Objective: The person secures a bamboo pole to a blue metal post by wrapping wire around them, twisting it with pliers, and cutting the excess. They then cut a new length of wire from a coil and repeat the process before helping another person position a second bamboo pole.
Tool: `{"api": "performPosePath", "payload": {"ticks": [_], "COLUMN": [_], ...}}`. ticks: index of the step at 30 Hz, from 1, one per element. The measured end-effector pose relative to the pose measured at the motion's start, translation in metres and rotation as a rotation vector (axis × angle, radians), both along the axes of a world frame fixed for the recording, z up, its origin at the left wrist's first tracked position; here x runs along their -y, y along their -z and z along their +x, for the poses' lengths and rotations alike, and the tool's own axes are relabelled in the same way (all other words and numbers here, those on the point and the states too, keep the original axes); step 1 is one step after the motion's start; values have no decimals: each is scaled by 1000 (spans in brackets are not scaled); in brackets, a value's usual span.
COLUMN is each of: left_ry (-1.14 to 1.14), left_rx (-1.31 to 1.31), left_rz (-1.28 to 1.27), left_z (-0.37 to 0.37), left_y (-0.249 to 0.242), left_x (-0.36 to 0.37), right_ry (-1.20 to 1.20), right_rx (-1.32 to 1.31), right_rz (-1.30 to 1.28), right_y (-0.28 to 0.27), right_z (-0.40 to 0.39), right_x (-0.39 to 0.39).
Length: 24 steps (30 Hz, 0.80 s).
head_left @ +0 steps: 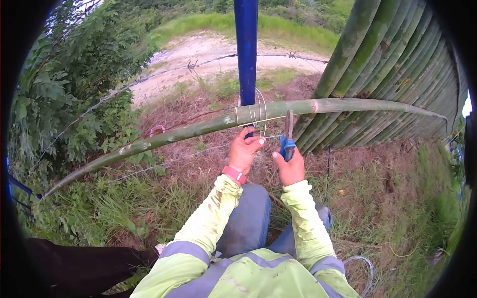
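Note:
My left hand (242,153) is closed in a pinch on a thin wire (265,115), just below a horizontal green bamboo pole (189,130). The wire loops up over the pole beside a blue post (247,54), where two lengths of bamboo meet. In my right hand (290,168) is a pair of pliers (289,130) with blue handles. Its metal jaws point upward and overlap the pole in this view, right of the wire loops.
A row of bamboo canes (377,64) stands slanted at the right. Barbed wire (213,59) runs behind the post, above the pole. A coil of wire (370,272) lies on the grass at the lower right. Leafy bushes (74,84) crowd the left.

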<state>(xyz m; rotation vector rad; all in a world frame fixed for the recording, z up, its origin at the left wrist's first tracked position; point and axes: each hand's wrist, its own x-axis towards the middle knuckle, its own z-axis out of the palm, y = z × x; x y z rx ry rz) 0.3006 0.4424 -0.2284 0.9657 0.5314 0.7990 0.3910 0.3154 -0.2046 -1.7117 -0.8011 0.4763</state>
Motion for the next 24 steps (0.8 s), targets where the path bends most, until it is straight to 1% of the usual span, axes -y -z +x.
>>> {"api": "performPosePath", "payload": {"ticks": [1, 2, 4, 5, 8, 10, 11, 12, 14, 16, 17, 18, 19, 20, 23, 24], "left_ry": [-1, -49, -130, -140, -228, -269, -300, -376, -426, -527, -527, -568, -612, -616, -554, -532], "left_rx": [7, -49, -146, -147, -289, -293, -301, -341, -326, -301, -297, -319, -340, -336, -338, -310], "left_rz": [8, 66, 155, 161, 388, 404, 418, 486, 514, 567, 565, 624, 683, 679, 699, 691], "left_z": [2, 5, 6, 7, 10, 12, 14, 18, 22, 26, 26, 27, 28, 27, 20, 19], "left_y": [1, 2, 0, 2, 13, 18, 21, 24, 30, 29, 31, 33, 35, 38, 31, 31], "left_x": [0, 0, 3, 3, 0, -3, -4, -4, -4, 1, 1, -1, -4, -5, -6, -6], "right_ry": [62, 120, 110, 108, 103, 111, 102, 113, 116, 89, 69, 70, 164, 257, 263, 262], "right_rx": [54, 104, 65, 24, 80, 158, 164, 160, 168, 160, 146, 153, 234, 313, 332, 333], "right_rz": [83, 168, 215, 251, 178, 104, 108, 103, 78, 66, 55, 54, 97, 138, 102, 100], "right_y": [2, 3, 4, 3, 0, 9, 13, 14, 16, -2, -9, -9, -8, -6, 16, 14], "right_z": [1, 2, 4, 5, 3, 4, 6, 7, 11, 5, 2, -1, -5, -7, 3, 1], "right_x": [-12, -24, -46, -55, -75, -86, -89, -89, -91, -84, -81, -82, -84, -85, -95, -94]}}
